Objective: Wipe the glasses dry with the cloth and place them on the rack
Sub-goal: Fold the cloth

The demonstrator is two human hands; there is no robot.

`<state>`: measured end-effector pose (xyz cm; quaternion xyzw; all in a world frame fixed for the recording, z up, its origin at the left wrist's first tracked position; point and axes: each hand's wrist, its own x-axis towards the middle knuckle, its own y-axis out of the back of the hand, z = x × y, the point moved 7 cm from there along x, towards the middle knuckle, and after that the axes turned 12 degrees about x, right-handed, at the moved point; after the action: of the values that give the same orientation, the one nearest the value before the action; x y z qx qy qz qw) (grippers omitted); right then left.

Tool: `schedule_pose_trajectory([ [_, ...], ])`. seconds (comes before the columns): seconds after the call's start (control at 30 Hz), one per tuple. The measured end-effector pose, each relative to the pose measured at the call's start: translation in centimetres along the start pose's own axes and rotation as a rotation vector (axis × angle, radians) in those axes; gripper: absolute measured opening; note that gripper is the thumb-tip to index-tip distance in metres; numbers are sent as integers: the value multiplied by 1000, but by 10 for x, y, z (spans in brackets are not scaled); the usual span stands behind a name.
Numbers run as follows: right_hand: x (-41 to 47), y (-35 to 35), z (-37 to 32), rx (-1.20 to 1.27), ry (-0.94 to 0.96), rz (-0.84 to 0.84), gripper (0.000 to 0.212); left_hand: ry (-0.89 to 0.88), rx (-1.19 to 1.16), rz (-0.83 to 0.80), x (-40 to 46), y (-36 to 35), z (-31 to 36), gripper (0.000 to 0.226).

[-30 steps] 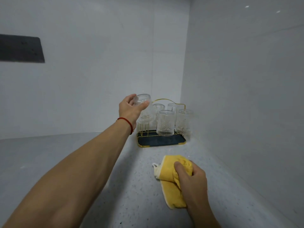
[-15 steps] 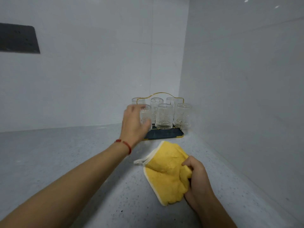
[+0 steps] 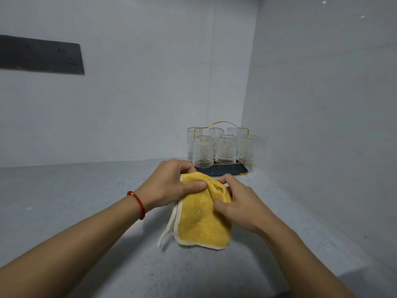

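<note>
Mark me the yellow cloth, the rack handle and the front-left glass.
yellow cloth (image 3: pixel 202 222), head view, on its hanging flat face.
rack handle (image 3: pixel 221 123), head view, top of the gold wire arch.
front-left glass (image 3: pixel 202 152), head view, middle of its patterned side.

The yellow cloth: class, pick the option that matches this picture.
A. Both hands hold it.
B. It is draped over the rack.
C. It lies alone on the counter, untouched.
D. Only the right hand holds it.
A: the left hand and the right hand both pinch the yellow cloth at its top, in front of the rack.
</note>
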<state>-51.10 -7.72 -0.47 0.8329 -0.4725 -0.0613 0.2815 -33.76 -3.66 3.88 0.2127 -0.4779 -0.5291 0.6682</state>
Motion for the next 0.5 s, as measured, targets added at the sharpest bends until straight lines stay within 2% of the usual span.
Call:
schedule_pose_trajectory([
  [0.07,1,-2,-4,-31,49,-10,23,11,22,41,-7,16,-8,42],
  [0.13,4,0,-9,-12,97,1,5,-10,89,40,-15,30,-15,52],
  [0.23,9,3,-23,21,146,7,10,-61,139,28,-23,46,-27,60],
  [0.3,13,6,-36,-2,218,70,9,-141,327,73,-22,55,-31,66],
  [0.4,2,20,-66,-203,452,276,8,-253,593,191,-20,54,-29,49],
  [0.5,-44,12,-100,-501,796,418,11,-317,601,344,-37,40,-25,22],
])
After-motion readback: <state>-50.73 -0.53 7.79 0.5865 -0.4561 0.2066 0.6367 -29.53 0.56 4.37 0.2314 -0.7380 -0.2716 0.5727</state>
